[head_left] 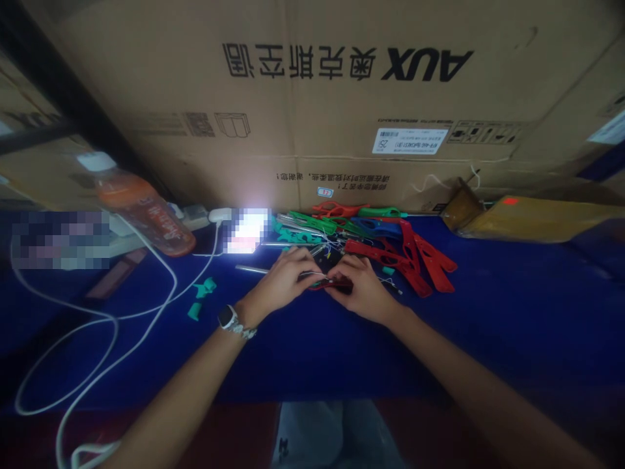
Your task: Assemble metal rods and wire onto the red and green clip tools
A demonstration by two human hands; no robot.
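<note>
My left hand (286, 279) and my right hand (360, 288) meet close together over the blue table, fingers pinched. Between the fingertips runs a thin white wire (317, 273), its left part in my left hand and its other end by my right fingertips. Just under the fingers shows a red plastic piece (338, 283), mostly covered by my right hand. Behind the hands lies a heap of handle-shaped plastic shells: red shells (434, 260), a blue shell (375, 227) and a green shell (312, 223). A metal tube (250, 268) lies left of my left hand.
Small teal plastic parts (206, 286) lie left of my watch. An orange drink bottle (146, 212) leans at the left, near a looped white cable (170, 286) and a lit, blurred phone (247, 230). A cardboard box (195, 156) walls the back; a yellow package (532, 218) lies at right.
</note>
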